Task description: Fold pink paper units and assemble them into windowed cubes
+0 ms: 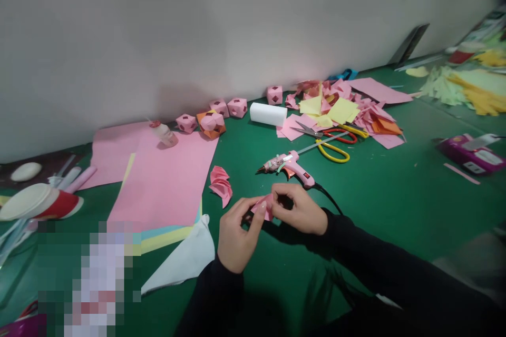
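Note:
Between my two hands is a small folded piece of pink paper (268, 212). My left hand (239, 229) pinches it from the left, thumb on top. My right hand (298, 208) grips its right edge with the fingertips. Several folded pink paper pieces (221, 187) lie in a small stack just left of my hands. Beyond my right hand, a pink glue gun (290, 166) rests on its side, a glue stick poking out of its back end and its black cord running under my right wrist.
Large pink sheets (166, 179) cover the left, with a small bottle (164, 134) on them. Folded paper balls (211, 124) line the wall near a white roll (268, 114). Scissors (334, 150) lie by a heap of paper scraps (371, 110). A purple power strip (472, 155) sits at right.

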Tool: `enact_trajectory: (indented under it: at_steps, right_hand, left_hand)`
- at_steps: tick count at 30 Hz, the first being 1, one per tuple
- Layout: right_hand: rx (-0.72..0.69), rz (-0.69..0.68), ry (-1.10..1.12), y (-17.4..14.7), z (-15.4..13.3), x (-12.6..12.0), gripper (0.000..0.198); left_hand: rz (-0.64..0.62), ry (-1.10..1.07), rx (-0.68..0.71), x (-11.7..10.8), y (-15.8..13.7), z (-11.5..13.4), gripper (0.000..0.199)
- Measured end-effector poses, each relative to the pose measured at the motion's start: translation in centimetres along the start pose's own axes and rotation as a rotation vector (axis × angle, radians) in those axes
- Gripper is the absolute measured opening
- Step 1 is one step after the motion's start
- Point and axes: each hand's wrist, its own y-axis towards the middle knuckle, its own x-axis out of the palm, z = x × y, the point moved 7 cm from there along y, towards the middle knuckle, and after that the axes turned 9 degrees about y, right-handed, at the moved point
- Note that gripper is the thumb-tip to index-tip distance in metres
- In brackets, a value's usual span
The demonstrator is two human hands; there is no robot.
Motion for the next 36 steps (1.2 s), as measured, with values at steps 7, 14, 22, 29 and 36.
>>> enact_trajectory:
  at_steps: [7,14,22,29,36]
  right_hand:
    - [-0.017,0.026,-0.114,0.4,-0.1,0.8,0.03]
    - [-0.036,0.03,-0.162,-0.2,-1.3,0.4,0.026]
    - [-0.073,0.383,-0.59,-4.1,-0.9,-7.6,0.026]
    - [-0.143,0.319,-1.007,-4.9,0.3,-6.8,0.034]
    - [-0.127,0.313,-1.186,-4.6,0.2,-5.2,0.034]
  left_hand:
    - [0.084,-0.005,-0.125,-1.0,0.4,-1.9,0.024]
    - [0.112,-0.076,-0.22,-1.2,0.7,-3.6,0.033]
    - [0.139,-0.153,-0.235,-1.2,1.1,-4.8,0.038]
    - [0.149,-0.179,-0.208,-0.6,1.0,-5.8,0.035]
    - [0.144,-0.174,-0.18,-0.7,0.8,-5.6,0.032]
